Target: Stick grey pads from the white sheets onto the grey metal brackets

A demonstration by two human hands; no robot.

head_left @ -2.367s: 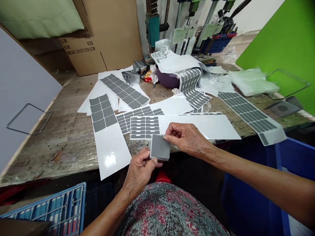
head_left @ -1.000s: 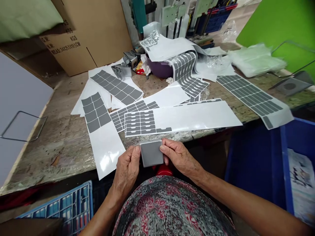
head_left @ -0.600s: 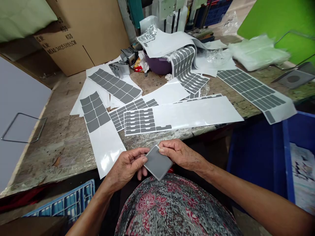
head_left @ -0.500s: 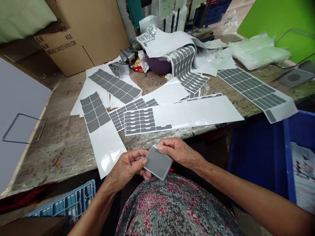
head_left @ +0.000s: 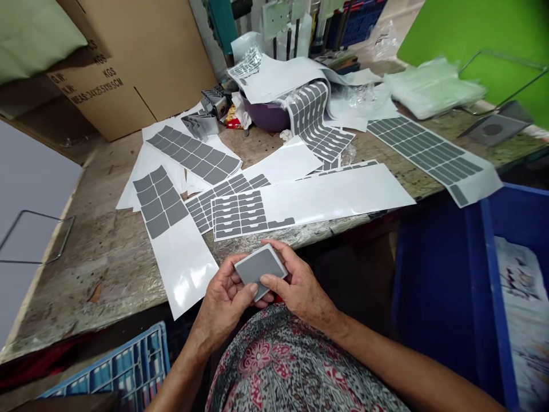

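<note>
A small grey rectangular piece with a lighter border (head_left: 259, 265) is held between both hands, over the lap just off the table's front edge. My left hand (head_left: 229, 297) grips its lower left side, thumb on top. Around its right side wraps my right hand (head_left: 298, 283), with the thumb lying on the grey face. On the table, a white sheet with grey rectangles (head_left: 182, 257) lies to the left. A long white sheet with notched grey stickers (head_left: 330, 197) lies just beyond the hands.
Behind are more sticker sheets (head_left: 195, 153), a purple bowl (head_left: 268, 116) under draped sheets, metal brackets (head_left: 201, 123) and a cardboard box (head_left: 158, 63). Clear plastic bags (head_left: 433, 88) lie back right. A blue bin (head_left: 489, 257) stands right, a blue crate (head_left: 124, 366) lower left.
The grey piece has turned and moved slightly up and left. My right hand has shifted from its top corner to its right side, with the thumb now on its face.
</note>
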